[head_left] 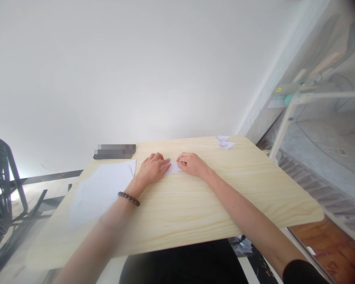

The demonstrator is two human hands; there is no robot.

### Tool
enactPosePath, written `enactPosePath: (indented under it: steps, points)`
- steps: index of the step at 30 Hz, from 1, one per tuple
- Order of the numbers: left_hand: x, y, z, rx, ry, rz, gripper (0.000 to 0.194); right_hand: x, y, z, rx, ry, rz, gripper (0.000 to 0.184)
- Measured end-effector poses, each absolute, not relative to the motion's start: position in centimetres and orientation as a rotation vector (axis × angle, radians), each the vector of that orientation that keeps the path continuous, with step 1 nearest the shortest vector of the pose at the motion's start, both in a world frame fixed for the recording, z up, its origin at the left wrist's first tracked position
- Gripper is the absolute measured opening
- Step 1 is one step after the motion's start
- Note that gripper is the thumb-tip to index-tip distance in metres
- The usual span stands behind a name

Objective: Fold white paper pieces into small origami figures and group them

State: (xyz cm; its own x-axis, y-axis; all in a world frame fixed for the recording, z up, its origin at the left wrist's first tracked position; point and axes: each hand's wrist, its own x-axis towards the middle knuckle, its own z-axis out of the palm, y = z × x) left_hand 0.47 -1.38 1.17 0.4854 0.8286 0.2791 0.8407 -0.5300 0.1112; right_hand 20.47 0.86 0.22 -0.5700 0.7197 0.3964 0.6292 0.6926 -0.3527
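Observation:
A small piece of white paper (173, 167) lies on the light wooden table between my two hands. My left hand (153, 169), with a dark beaded bracelet (129, 198) at the wrist, rests on the paper's left part with its fingers stretched out over it. At the paper's right edge, my right hand (192, 163) has its thumb and fingers pinched together on it. The hands cover both ends of the paper, so its full shape is hidden.
White sheets (99, 189) are spread on the table's left side, near a dark blurred-out object (114, 152) at the back edge. Small folded papers (225, 142) lie at the back right of the table (254, 189). A wall (165, 71) stands behind; a black chair (6, 177) is at left.

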Motion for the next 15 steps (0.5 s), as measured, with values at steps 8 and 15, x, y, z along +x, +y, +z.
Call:
enactPosePath:
  steps: [8, 15]
  points:
    - [0.39, -1.41, 1.2, -2.691, -1.51, -0.551, 0.036, 21.3, 0.96, 0.59, -1.019, -2.387, 0.28, 0.023]
    - [0.08, -1.19, 0.39, -2.663, -1.532, -0.621, 0.035, 21.23, 0.52, 0.09, -1.091, -2.329, 0.233, 0.017]
